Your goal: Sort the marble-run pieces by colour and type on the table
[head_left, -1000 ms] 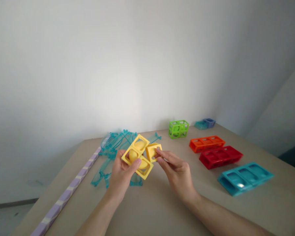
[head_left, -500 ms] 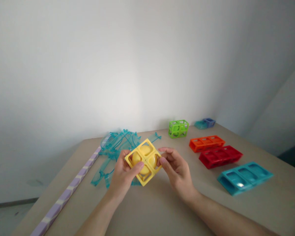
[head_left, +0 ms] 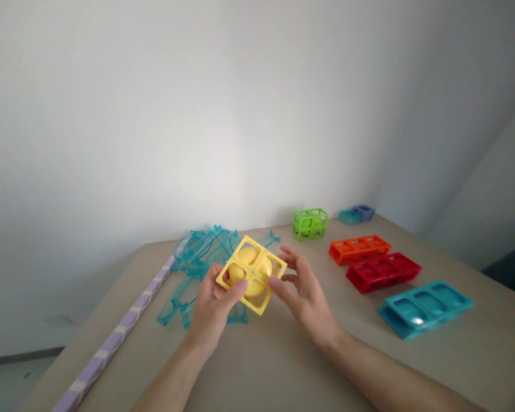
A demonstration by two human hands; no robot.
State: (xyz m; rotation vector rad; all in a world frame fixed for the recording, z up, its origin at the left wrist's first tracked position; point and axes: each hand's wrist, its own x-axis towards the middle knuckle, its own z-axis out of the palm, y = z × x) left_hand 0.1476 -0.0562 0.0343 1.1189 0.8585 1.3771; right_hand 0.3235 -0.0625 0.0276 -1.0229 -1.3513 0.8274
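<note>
Above the table, tilted with one corner up, is a yellow open-frame block (head_left: pixel 252 271) with four windows and rounded yellow shapes inside. My left hand (head_left: pixel 217 306) is closed on its left corner, thumb across the front and fingers behind. On the right side, my right hand (head_left: pixel 302 294) has its thumb on the front face and fingers curled around the right corner, partly hidden. Behind and left of the block lies a heap of clear teal plastic pieces (head_left: pixel 210 252), some covered by the block and my left hand.
On the table (head_left: pixel 257 366), a green frame block (head_left: pixel 310 224) stands near the wall. Rightward lie orange (head_left: pixel 360 249), red (head_left: pixel 384 272) and teal three-window blocks (head_left: pixel 427 308). Small teal (head_left: pixel 349 216) and blue pieces (head_left: pixel 364 213) sit far back. A purple-white strip (head_left: pixel 124 326) runs along the left.
The yellow block has turned a little in my hands and risen slightly. My right thumb has moved left onto its front, with the fingers shifting around the corner.
</note>
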